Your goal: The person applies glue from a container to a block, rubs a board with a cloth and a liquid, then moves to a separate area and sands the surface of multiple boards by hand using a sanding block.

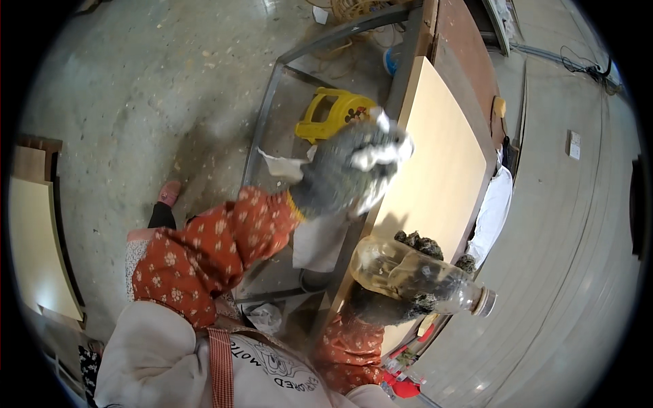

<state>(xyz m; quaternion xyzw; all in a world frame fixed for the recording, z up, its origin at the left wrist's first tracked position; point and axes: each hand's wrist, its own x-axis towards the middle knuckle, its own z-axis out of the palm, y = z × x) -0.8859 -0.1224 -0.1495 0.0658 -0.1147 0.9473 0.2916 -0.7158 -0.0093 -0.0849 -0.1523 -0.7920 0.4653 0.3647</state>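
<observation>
1. Clear bottle: lies tilted across the near end of the worktop in view; base toward the left edge, capped neck reaching past the right edge. Contact with the surface cannot be confirmed.
2. Right hand: gloved in dark grey, closed around the bottle, fingertips showing along its far side.
3. Left hand: gloved in dark grey and white, raised beside the left edge of the worktop. Motion blur; cannot tell whether it is wide, narrow or holding anything.
4. Pale board: forms the light surface of the worktop, its far left corner pointed.
5. White sheet: along the right edge of the worktop. Yellowish block: on the same edge, farther off.
6. Yellow plastic item: low down, left of the worktop's left edge, within the metal frame.
7. Clear plastic bag: low, left of the near left corner.
</observation>
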